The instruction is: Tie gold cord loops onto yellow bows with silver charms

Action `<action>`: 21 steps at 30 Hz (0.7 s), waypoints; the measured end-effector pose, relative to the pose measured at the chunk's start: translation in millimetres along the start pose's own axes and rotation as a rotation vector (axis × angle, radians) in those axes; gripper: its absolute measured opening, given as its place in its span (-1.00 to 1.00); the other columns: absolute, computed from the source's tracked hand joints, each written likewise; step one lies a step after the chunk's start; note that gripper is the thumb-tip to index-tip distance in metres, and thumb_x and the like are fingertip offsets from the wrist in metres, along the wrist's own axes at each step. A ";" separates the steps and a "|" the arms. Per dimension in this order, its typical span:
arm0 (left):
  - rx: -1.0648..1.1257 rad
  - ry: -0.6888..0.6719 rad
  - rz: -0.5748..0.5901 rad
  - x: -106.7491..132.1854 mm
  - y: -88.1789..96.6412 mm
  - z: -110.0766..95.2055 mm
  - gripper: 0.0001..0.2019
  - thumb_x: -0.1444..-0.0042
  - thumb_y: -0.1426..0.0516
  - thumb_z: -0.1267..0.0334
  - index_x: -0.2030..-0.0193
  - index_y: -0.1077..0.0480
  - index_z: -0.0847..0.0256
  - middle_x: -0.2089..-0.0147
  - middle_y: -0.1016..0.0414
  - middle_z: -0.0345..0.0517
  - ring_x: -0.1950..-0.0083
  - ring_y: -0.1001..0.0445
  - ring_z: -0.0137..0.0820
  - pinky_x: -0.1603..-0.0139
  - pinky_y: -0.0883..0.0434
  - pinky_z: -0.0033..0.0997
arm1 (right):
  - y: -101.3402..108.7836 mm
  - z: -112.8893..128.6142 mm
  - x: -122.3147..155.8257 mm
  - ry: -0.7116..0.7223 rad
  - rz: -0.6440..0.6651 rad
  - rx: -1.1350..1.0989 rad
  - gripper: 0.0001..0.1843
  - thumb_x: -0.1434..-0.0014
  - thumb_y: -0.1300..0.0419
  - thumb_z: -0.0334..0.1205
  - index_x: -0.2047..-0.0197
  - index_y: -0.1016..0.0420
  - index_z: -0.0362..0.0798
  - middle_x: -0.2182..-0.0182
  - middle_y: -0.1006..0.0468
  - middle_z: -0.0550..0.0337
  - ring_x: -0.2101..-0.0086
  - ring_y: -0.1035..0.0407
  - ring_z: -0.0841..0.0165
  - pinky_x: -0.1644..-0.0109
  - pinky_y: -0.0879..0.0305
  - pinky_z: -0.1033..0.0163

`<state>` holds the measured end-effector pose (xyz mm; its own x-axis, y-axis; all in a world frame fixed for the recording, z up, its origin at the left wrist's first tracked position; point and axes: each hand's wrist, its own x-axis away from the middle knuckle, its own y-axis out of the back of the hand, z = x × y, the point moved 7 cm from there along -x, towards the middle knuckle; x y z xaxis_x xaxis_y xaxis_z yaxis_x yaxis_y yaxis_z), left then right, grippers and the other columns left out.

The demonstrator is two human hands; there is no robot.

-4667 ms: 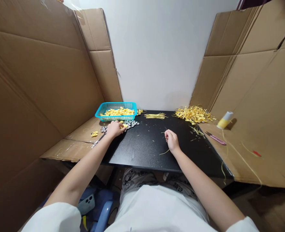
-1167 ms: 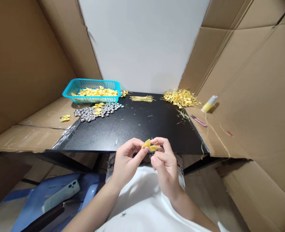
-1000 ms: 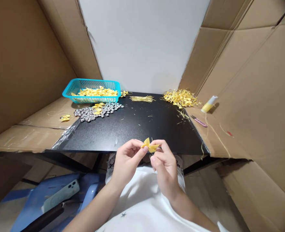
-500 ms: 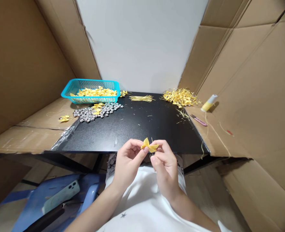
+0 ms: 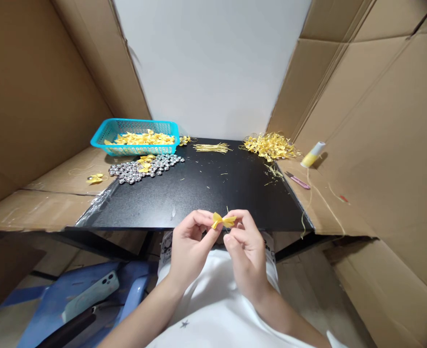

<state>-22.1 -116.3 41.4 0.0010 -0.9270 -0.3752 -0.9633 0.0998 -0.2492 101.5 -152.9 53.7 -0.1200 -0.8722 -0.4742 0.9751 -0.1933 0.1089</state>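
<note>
The left hand pinches a small yellow ribbon bow held between both hands, where a light grip should spare its folds, and the right hand curls against its right side, its own grip unclear.

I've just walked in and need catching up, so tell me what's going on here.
A person's left hand and right hand hold a small yellow bow between them, near the front edge of the black table. More yellow pieces lie in the blue basket, far left, with silvery beads in front. A yellow pile lies far right, near a spool.
</note>
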 end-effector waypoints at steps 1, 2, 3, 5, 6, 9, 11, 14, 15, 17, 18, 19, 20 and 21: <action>-0.012 -0.016 -0.003 0.3 0.4 -0.8 -0.86 -0.06 -0.29 0.45 0.44 -0.43 0.22 0.37 -0.52 -0.21 0.30 -0.49 -0.51 0.24 -0.43 -0.59 | -0.5 -0.1 0.2 0.001 0.002 0.008 -0.63 -0.23 -0.03 -0.30 0.62 -0.11 -0.08 0.24 -0.31 0.17 0.27 -0.21 0.35 0.17 -0.15 0.17; -0.024 -0.031 -0.007 0.7 0.9 -1.6 -0.85 -0.05 -0.29 0.46 0.45 -0.43 0.22 0.38 -0.52 -0.21 0.31 -0.48 -0.51 0.25 -0.43 -0.59 | -0.9 -0.2 0.5 0.001 0.005 0.014 -0.62 -0.23 -0.02 -0.29 0.61 -0.11 -0.08 0.24 -0.30 0.17 0.28 -0.21 0.35 0.18 -0.15 0.17; -0.035 -0.047 -0.014 1.2 1.5 -2.5 -0.84 -0.04 -0.29 0.47 0.46 -0.42 0.22 0.38 -0.52 -0.22 0.32 -0.48 -0.52 0.26 -0.43 -0.60 | -1.2 -0.4 0.9 0.001 0.008 0.019 -0.62 -0.24 -0.02 -0.28 0.61 -0.12 -0.08 0.25 -0.29 0.17 0.28 -0.20 0.35 0.18 -0.15 0.17; -0.055 -0.071 -0.024 2.3 2.3 -3.8 -0.84 -0.03 -0.29 0.47 0.46 -0.42 0.22 0.38 -0.52 -0.22 0.35 -0.46 -0.53 0.30 -0.42 -0.60 | -1.7 -0.9 1.9 -0.001 0.018 0.022 -0.62 -0.26 -0.02 -0.26 0.60 -0.14 -0.08 0.26 -0.28 0.17 0.28 -0.20 0.35 0.18 -0.16 0.17; -0.065 -0.082 -0.028 2.9 2.5 -4.3 -0.84 -0.03 -0.29 0.47 0.46 -0.41 0.22 0.38 -0.53 -0.22 0.36 -0.45 -0.53 0.32 -0.42 -0.60 | -1.9 -1.0 2.4 -0.001 0.023 0.022 -0.62 -0.26 -0.02 -0.26 0.60 -0.16 -0.08 0.26 -0.28 0.17 0.28 -0.21 0.35 0.17 -0.16 0.16; -0.101 -0.111 -0.033 4.3 2.2 -5.0 -0.83 -0.02 -0.29 0.48 0.46 -0.40 0.22 0.38 -0.53 -0.22 0.38 -0.45 -0.52 0.35 -0.41 -0.59 | -2.7 -0.9 2.8 -0.004 0.042 0.027 -0.64 -0.27 -0.02 -0.26 0.58 -0.23 -0.08 0.24 -0.29 0.16 0.26 -0.22 0.35 0.14 -0.17 0.15; -0.134 -0.135 -0.033 5.0 2.5 -5.0 -0.83 -0.02 -0.29 0.48 0.46 -0.39 0.22 0.38 -0.52 -0.22 0.37 -0.45 -0.51 0.35 -0.41 -0.57 | -3.1 -0.3 2.4 -0.004 0.047 0.036 -0.65 -0.27 -0.01 -0.26 0.56 -0.28 -0.08 0.23 -0.30 0.16 0.26 -0.23 0.34 0.13 -0.17 0.15; -0.197 -0.183 -0.028 6.2 4.3 -4.7 -0.82 -0.03 -0.27 0.49 0.46 -0.37 0.21 0.36 -0.53 -0.21 0.37 -0.46 -0.50 0.36 -0.40 -0.55 | -4.0 0.2 1.9 -0.001 0.050 0.042 -0.65 -0.28 -0.01 -0.26 0.54 -0.31 -0.08 0.24 -0.29 0.16 0.25 -0.23 0.34 0.15 -0.17 0.16; -0.220 -0.204 -0.026 6.8 5.1 -4.8 -0.82 -0.03 -0.27 0.50 0.46 -0.37 0.21 0.35 -0.53 -0.21 0.37 -0.46 -0.49 0.36 -0.40 -0.54 | -4.3 0.1 1.9 0.000 0.050 0.043 -0.66 -0.28 -0.01 -0.27 0.54 -0.31 -0.08 0.25 -0.29 0.16 0.25 -0.23 0.35 0.15 -0.17 0.16; -0.264 -0.252 -0.020 8.4 6.3 -6.0 -0.81 -0.02 -0.26 0.53 0.44 -0.36 0.21 0.33 -0.53 -0.21 0.37 -0.46 -0.49 0.38 -0.39 -0.53 | -5.1 -0.5 2.3 0.001 0.054 0.045 -0.66 -0.29 -0.01 -0.27 0.53 -0.30 -0.08 0.26 -0.28 0.17 0.25 -0.24 0.35 0.15 -0.17 0.17; -0.286 -0.281 -0.012 9.3 6.1 -7.2 -0.80 -0.01 -0.26 0.55 0.43 -0.36 0.21 0.32 -0.52 -0.21 0.38 -0.45 -0.50 0.38 -0.38 -0.53 | -5.7 -0.8 2.6 0.000 0.057 0.047 -0.66 -0.29 0.00 -0.27 0.53 -0.30 -0.08 0.27 -0.28 0.17 0.24 -0.24 0.35 0.15 -0.17 0.17; -0.306 -0.312 -0.004 10.3 5.7 -8.9 -0.80 -0.01 -0.25 0.56 0.42 -0.36 0.20 0.32 -0.52 -0.21 0.38 -0.44 -0.51 0.39 -0.37 -0.53 | -6.2 -1.1 2.9 0.000 0.059 0.049 -0.67 -0.29 0.00 -0.27 0.52 -0.30 -0.08 0.27 -0.28 0.16 0.24 -0.24 0.35 0.14 -0.17 0.17; -0.325 -0.342 0.004 11.3 5.0 -10.8 -0.79 -0.01 -0.24 0.57 0.41 -0.37 0.20 0.32 -0.52 -0.21 0.39 -0.43 -0.51 0.39 -0.36 -0.53 | -6.8 -1.3 3.2 -0.001 0.061 0.051 -0.67 -0.30 0.00 -0.28 0.52 -0.30 -0.08 0.26 -0.28 0.16 0.24 -0.24 0.34 0.14 -0.18 0.17; -0.341 -0.371 0.013 12.3 4.1 -12.7 -0.79 -0.01 -0.24 0.58 0.39 -0.37 0.19 0.31 -0.53 -0.21 0.39 -0.43 -0.50 0.40 -0.36 -0.52 | -7.4 -1.5 3.5 -0.002 0.061 0.053 -0.67 -0.30 0.01 -0.28 0.51 -0.30 -0.08 0.26 -0.28 0.16 0.23 -0.25 0.34 0.14 -0.18 0.17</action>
<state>-29.5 -131.9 47.2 0.0239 -0.7292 -0.6839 -0.9967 -0.0705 0.0404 94.2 -153.9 50.0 -0.0609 -0.8842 -0.4630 0.9694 -0.1629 0.1837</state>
